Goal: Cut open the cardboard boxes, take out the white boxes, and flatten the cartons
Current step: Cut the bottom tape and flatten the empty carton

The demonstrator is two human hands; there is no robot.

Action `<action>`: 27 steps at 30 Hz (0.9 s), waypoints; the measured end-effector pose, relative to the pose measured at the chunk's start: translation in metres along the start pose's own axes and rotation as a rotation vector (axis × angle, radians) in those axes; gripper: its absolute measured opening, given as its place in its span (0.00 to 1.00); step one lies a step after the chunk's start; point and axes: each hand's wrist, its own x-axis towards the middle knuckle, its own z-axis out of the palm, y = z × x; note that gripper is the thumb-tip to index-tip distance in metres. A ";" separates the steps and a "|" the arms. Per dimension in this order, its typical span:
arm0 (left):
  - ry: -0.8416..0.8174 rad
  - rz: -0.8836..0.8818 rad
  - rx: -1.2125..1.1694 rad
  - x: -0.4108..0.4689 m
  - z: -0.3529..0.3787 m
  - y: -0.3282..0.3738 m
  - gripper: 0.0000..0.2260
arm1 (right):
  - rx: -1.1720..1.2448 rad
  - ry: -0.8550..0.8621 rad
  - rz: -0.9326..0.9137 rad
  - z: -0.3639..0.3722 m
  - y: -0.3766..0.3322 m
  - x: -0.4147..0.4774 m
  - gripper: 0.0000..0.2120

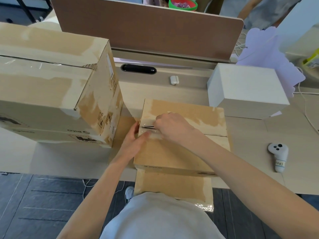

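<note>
A small cardboard carton (pixel 181 152) lies on the desk in front of me, its top seam taped. My right hand (pixel 172 126) grips a thin dark blade (pixel 146 126) whose tip sits on the taped seam near the carton's left edge. My left hand (pixel 136 142) presses against the carton's left side, thumb on top beside the seam. A white box (pixel 246 88) stands at the right rear. A large closed cardboard carton (pixel 51 87) fills the left of the desk.
A white handheld controller (pixel 278 156) lies at the right. A small white charger (pixel 174 80) sits near the desk's cable slot (pixel 138 69). A brown divider panel (pixel 146 26) backs the desk. Flattened cardboard (pixel 172 185) hangs over the front edge.
</note>
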 end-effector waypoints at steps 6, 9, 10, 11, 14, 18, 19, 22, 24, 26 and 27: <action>0.004 -0.001 0.029 0.000 0.000 0.001 0.31 | -0.005 -0.025 0.033 -0.010 -0.004 0.000 0.11; 0.004 0.002 0.036 0.002 -0.001 -0.001 0.32 | -0.010 -0.042 0.033 -0.013 -0.004 0.000 0.11; 0.003 0.001 0.040 0.003 -0.001 -0.002 0.33 | -0.015 -0.044 0.031 -0.014 -0.003 -0.001 0.11; 0.003 0.000 0.044 0.004 -0.002 -0.003 0.33 | -0.020 -0.046 0.037 -0.015 -0.001 -0.003 0.10; 0.005 -0.006 0.067 0.005 -0.004 -0.006 0.36 | -0.016 -0.049 0.081 -0.016 0.009 -0.008 0.12; 0.004 -0.005 0.068 0.003 -0.003 -0.003 0.35 | -0.025 -0.057 0.090 -0.017 0.020 -0.016 0.11; 0.006 -0.011 0.063 0.002 -0.003 -0.003 0.34 | -0.031 -0.044 0.079 -0.017 0.022 -0.017 0.11; 0.006 -0.041 0.066 0.001 -0.002 -0.002 0.34 | 0.003 0.046 0.057 -0.015 0.024 -0.016 0.11; -0.003 -0.054 0.067 0.000 -0.001 -0.001 0.34 | 0.056 0.087 0.039 -0.012 0.018 -0.011 0.11; -0.009 -0.054 0.070 0.000 0.000 0.000 0.35 | 0.060 0.083 0.012 -0.009 0.009 -0.005 0.11; -0.011 -0.055 0.067 0.000 -0.001 0.000 0.36 | 0.038 0.078 -0.001 -0.006 0.004 -0.002 0.12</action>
